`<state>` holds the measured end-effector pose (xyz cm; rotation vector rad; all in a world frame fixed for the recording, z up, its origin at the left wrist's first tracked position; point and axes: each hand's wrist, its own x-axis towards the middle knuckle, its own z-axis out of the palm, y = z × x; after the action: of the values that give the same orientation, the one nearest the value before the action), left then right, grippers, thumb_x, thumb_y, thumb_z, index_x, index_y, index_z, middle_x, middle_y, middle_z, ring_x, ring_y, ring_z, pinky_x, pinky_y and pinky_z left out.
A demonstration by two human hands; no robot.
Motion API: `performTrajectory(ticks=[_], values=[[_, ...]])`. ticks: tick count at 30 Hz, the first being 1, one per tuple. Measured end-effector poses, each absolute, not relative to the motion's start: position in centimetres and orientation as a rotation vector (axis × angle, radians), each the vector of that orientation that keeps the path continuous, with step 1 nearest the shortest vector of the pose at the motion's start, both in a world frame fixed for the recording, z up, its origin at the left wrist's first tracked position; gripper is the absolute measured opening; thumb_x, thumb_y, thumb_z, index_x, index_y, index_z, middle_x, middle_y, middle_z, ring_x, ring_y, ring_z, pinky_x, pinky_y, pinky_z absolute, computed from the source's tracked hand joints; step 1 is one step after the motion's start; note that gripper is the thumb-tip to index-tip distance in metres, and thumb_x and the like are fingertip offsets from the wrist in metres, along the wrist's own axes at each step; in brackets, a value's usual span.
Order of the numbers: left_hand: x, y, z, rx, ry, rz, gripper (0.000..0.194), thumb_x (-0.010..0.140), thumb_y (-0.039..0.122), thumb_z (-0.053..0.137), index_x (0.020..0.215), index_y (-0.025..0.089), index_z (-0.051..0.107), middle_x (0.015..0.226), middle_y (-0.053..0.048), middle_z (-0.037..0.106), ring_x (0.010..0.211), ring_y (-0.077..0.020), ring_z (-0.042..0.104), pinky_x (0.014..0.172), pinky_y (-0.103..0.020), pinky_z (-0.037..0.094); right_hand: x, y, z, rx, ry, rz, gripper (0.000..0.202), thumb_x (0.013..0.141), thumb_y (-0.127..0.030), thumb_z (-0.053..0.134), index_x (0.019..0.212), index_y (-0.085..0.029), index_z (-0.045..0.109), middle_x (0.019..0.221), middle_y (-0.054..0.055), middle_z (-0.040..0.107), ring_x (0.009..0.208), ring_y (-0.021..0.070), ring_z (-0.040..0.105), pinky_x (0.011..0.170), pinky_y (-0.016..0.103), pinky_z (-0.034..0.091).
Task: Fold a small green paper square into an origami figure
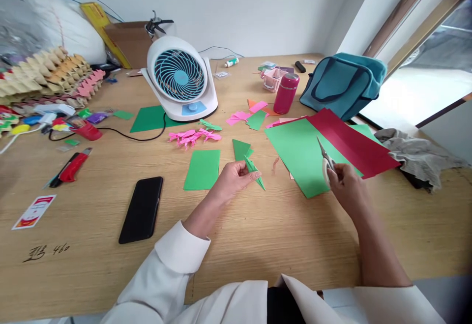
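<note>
Between the fingers of my left hand point(236, 179) is a narrow piece of folded green paper point(258, 178), pointed at both ends. My right hand point(347, 186) grips a pair of scissors point(325, 158) with pale handles, its blades pointing up and away over a large green sheet point(295, 149). Just behind my left hand lie folded green paper pieces point(241, 149). To its left is a stack of green rectangles point(201, 169). Pink folded paper figures point(191, 137) lie behind that stack, a green one point(210, 125) beside them.
A white fan point(180, 75) stands at the back, near a magenta bottle point(286, 93) and a teal bag point(341, 85). Dark red sheets point(350, 142) overlap the green one at right. A phone point(141, 209) and a red utility knife point(73, 166) lie at left.
</note>
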<state>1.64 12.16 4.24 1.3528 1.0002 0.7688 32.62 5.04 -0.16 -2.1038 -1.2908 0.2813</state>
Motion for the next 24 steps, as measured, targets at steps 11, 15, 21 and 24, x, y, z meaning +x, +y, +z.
performTrajectory(ticks=[11, 15, 21, 24], values=[[2.8, 11.0, 3.0, 1.491, 1.003, 0.71, 0.034, 0.073, 0.041, 0.072, 0.063, 0.017, 0.049, 0.059, 0.006, 0.038, 0.057, -0.0082, 0.033, 0.054, -0.024, 0.025, 19.3, 5.7, 1.7, -1.311, -1.034, 1.406, 0.041, 0.063, -0.05, 0.083, 0.081, -0.022, 0.059, 0.07, -0.001, 0.057, 0.062, 0.0148, 0.05, 0.056, 0.03, 0.041], [3.0, 11.0, 2.0, 1.419, 0.994, 0.717, 0.033, 0.072, 0.038, 0.073, 0.062, 0.017, 0.051, 0.06, 0.006, 0.041, 0.058, -0.0084, 0.037, 0.055, -0.023, 0.028, 19.2, 5.5, 1.3, -1.351, -0.994, 1.417, 0.046, 0.058, -0.049, 0.085, 0.083, -0.023, 0.056, 0.068, -0.002, 0.054, 0.058, 0.0135, 0.047, 0.053, 0.029, 0.04], [3.2, 10.7, 2.0, 1.29, 0.964, 0.675, 0.033, 0.073, 0.043, 0.077, 0.072, 0.015, 0.061, 0.062, 0.004, 0.049, 0.055, -0.007, 0.042, 0.047, -0.02, 0.032, 19.3, 5.5, 1.1, -1.359, -0.99, 1.338, 0.043, 0.063, -0.05, 0.082, 0.08, -0.023, 0.053, 0.07, -0.002, 0.054, 0.059, 0.0131, 0.045, 0.053, 0.028, 0.039], [3.3, 10.6, 2.6, 1.15, 0.91, 0.681, 0.038, 0.07, 0.047, 0.08, 0.081, 0.016, 0.062, 0.07, 0.002, 0.058, 0.059, -0.008, 0.051, 0.05, -0.02, 0.043, 19.3, 5.4, 1.2, -1.378, -0.979, 1.271, 0.041, 0.066, -0.051, 0.079, 0.081, -0.023, 0.053, 0.069, -0.002, 0.054, 0.059, 0.0136, 0.046, 0.052, 0.028, 0.038]])
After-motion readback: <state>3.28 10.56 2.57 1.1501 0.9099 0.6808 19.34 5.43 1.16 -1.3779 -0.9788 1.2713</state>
